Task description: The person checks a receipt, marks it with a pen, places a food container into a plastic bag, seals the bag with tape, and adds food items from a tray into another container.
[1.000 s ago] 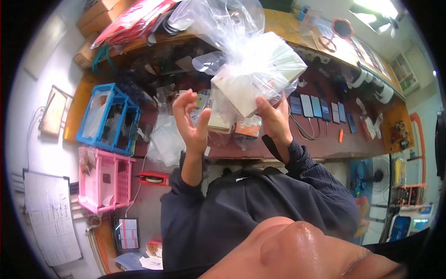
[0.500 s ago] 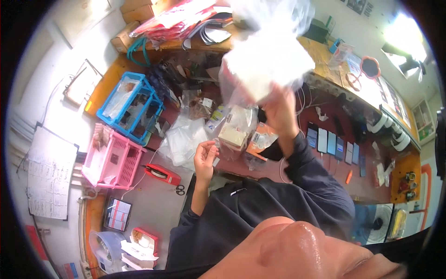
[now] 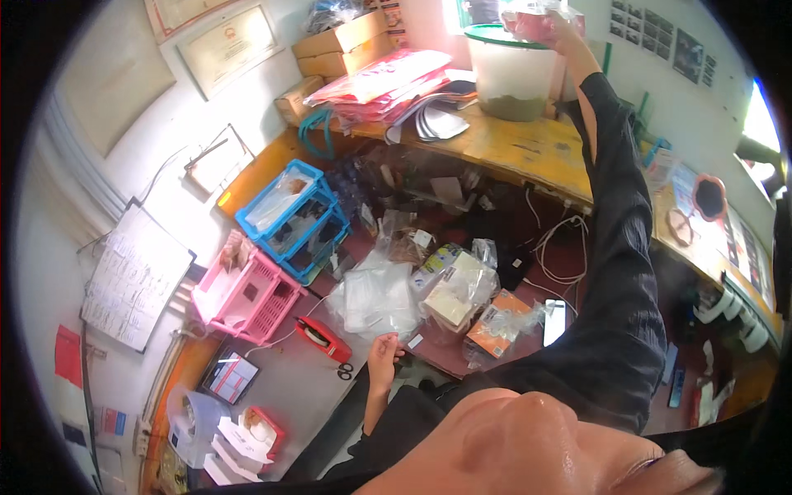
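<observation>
Wooden shelf (image 3: 516,153): yellow-brown, running beneath the raised right hand (image 3: 563,31).
Tub (image 3: 513,81): pale, green-rimmed, standing on the shelf just below and left of the right hand.
Blue rack (image 3: 297,205): beyond and left of the lowered left hand (image 3: 383,360).
Pink basket (image 3: 274,310): left of the left hand and slightly beyond it.
Clear bags (image 3: 375,299): a loose, flat pile just beyond the left fingertips; thin, soft and probably slippery, easiest to lift by one edge.
Wrapped pack (image 3: 528,25): in the right hand, overlapping the tub's rim in view; whether it touches cannot be told. It looks boxy and fairly light, carried one-handed at full reach; the pinkish-white, shiny wrapping may slide, so a grip across its firm sides seems better than pinching loose film. What is inside, and how fragile, is unclear.
Cream box (image 3: 452,301): bagged in clear film, right of the left hand and beyond it.
Right hand: closed around the pack's near right side, fingers bent; finger detail is small and washed out.
Left hand: half curled, thumb near the fingers, apparently holding nothing.
Phone (image 3: 554,322): white-screened, well right of the left hand.
Scissors (image 3: 345,371): dark-handled, just left of the left hand.
</observation>
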Tool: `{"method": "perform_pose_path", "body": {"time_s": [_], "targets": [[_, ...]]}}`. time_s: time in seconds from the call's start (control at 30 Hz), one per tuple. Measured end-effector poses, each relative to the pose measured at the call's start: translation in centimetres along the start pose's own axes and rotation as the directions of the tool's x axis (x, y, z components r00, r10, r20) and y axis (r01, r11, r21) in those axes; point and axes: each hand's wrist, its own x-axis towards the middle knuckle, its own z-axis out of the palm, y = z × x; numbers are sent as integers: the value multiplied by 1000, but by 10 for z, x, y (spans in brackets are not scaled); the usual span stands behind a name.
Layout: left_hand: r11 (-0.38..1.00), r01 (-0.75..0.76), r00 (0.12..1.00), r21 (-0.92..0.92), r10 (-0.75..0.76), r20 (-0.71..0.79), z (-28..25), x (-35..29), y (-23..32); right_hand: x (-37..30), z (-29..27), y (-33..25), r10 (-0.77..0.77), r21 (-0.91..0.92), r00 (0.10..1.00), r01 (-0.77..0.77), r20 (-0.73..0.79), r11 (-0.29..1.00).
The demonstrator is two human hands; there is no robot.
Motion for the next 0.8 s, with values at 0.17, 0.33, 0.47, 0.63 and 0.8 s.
{"method": "perform_pose_path", "body": {"time_s": [0.17, 0.33, 0.47, 0.63, 0.8], "targets": [[999, -19, 995, 26, 22, -101, -22, -18, -5, 20, 41, 85, -166, -292, 981, 190, 104, 937], [989, -123, 969, -81, 102, -225, -67, -52, -28, -4, 54, 160, -335, -450, 922, 388, 196, 804], [995, -96, 942, 32, 102, -321, -117, -73, -48, -102, 73, 140, -536, -372, 822, 567, 195, 735], [997, 34, 860, -71, -66, -507, -216, -132, -44, -343, 145, 48, -490, 41, 658, 573, 572, 818], [997, 25, 524, -68, -71, -849, -342, -150, -65, -543, 240, 78, 18, 17, -62, 524, 998, 852]]}}
